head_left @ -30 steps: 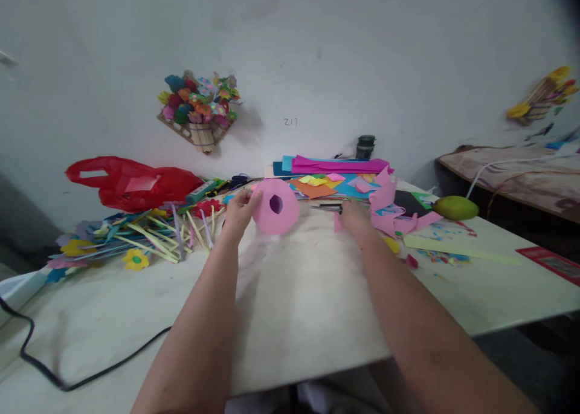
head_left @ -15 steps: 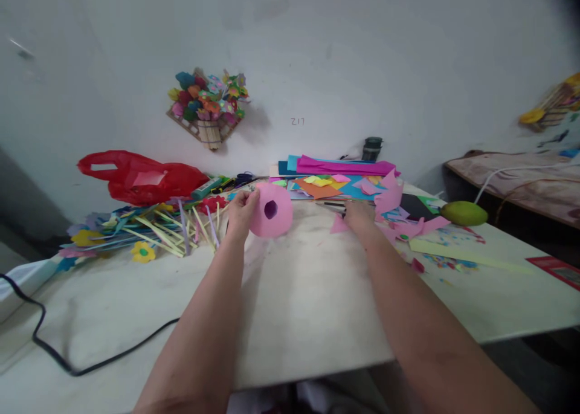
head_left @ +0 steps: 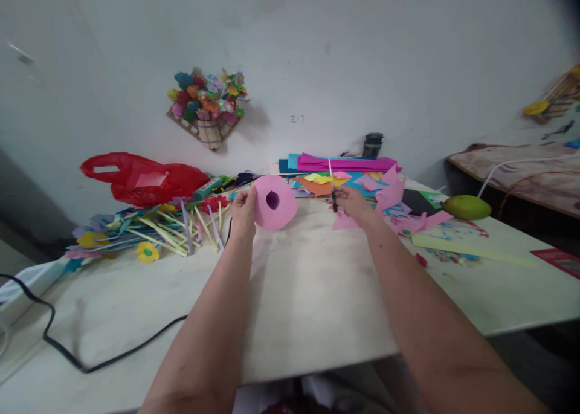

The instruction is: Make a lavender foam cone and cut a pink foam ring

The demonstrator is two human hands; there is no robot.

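A round pink paper disc (head_left: 286,208) with a dark purple patch at its centre is pinched at its left edge by my left hand (head_left: 244,210). Off to the right, my right hand (head_left: 355,205) grips scissors (head_left: 334,191) by their dark handles, with the blades pointing up. The scissors and the disc are apart. Below my right hand a pink paper scrap (head_left: 344,222) lies on the white table (head_left: 312,305). More cut pink paper (head_left: 390,191) lies just right of that hand.
Paper flowers and strips (head_left: 156,232) and a red plastic bag (head_left: 149,177) lie at left. Coloured sheets (head_left: 344,163) are stacked along the wall. A green mango-like fruit (head_left: 467,207) and small scraps (head_left: 455,257) lie right; a black cable (head_left: 122,358) crosses front left.
My right hand has raised the scissors from lying flat near the table to pointing upward. My left hand has shifted slightly right and up with the pink disc.
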